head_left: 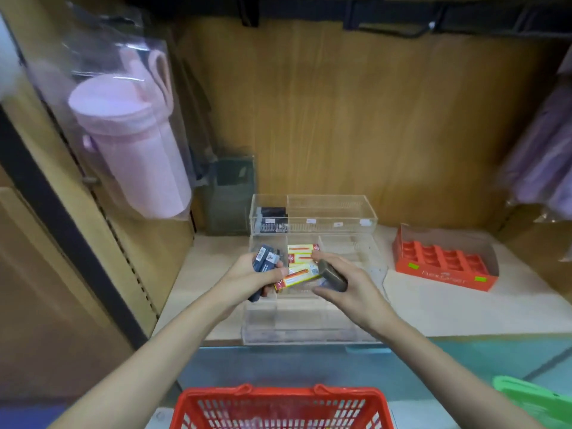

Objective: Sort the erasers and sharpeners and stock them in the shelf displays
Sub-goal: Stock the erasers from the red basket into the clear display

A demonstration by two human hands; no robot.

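My left hand (pixel 247 277) grips a bunch of dark blue erasers (pixel 264 261) together with a yellow and red eraser pack (pixel 298 276). My right hand (pixel 349 287) pinches a dark grey eraser (pixel 332 274) beside that pack. Both hands hover over the near clear acrylic display (pixel 309 329). Its middle compartment holds two yellow and red packs (pixel 301 253). A second clear display (pixel 325 212) stands behind, with dark erasers (pixel 272 219) in its left compartment.
An orange cardboard tray (pixel 445 261) with empty cells sits on the shelf to the right. A red shopping basket (pixel 281 408) is below in front of me, a green one (pixel 538 397) at lower right. Pink bottles in plastic packs (pixel 133 144) hang at left.
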